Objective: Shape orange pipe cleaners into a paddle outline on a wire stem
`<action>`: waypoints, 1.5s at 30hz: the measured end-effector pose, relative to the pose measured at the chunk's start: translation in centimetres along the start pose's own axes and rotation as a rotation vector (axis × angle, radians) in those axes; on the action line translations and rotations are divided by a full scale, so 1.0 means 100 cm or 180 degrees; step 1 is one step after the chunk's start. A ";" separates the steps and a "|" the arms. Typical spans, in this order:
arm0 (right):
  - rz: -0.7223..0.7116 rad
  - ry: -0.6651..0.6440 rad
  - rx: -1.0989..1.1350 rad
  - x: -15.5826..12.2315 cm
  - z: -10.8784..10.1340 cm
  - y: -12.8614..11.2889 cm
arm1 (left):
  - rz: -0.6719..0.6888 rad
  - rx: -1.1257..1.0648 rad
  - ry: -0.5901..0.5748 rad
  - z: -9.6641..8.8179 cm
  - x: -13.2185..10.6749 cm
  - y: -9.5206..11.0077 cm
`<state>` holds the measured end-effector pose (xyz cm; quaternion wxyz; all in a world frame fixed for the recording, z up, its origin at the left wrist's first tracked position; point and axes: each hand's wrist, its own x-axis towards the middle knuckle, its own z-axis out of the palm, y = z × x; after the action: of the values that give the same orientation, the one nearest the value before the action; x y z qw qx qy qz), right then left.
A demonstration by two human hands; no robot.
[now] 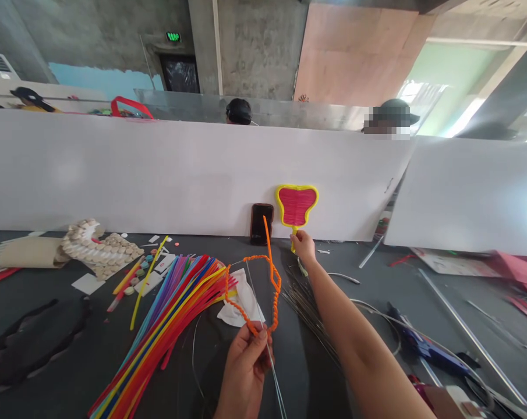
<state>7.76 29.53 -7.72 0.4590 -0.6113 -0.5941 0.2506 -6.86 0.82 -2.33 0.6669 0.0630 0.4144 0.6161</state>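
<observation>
My left hand [246,366] is closed on the base of an orange pipe-cleaner frame [272,279] wound on thin wire, held upright above the dark table [71,349]. My right hand [303,244] reaches far forward and grips the handle of a small fan [296,205] with a pink face and yellow rim, held upright against the white partition [158,174]. A phone [261,224] leans on the partition just left of the fan.
A fanned bundle of coloured pipe cleaners [171,314] lies left of my left hand, over a white tissue [241,302]. Thin wires [307,302] lie under my right arm. A blue glue gun [424,346] sits at right. Other people's heads show above the partition.
</observation>
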 end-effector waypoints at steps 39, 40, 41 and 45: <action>0.0645 -0.1774 0.2934 -0.241 -0.080 -0.046 | 0.0638 0.1653 -0.0997 -0.005 0.006 -0.011; 0.0642 -0.1808 0.2928 -0.240 -0.080 -0.046 | 0.0707 0.1696 -0.0945 -0.005 0.007 -0.012; 0.0653 -0.1838 0.2946 -0.239 -0.081 -0.046 | 0.0768 0.1729 -0.0893 -0.005 0.009 -0.013; 0.0652 -0.1860 0.2911 -0.241 -0.082 -0.050 | 0.0849 0.1767 -0.0800 -0.004 0.013 -0.015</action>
<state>8.18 3.71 -5.49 0.4670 -0.3094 -0.4648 0.6857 -6.13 1.40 -4.11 0.5836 0.3715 0.4690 0.5490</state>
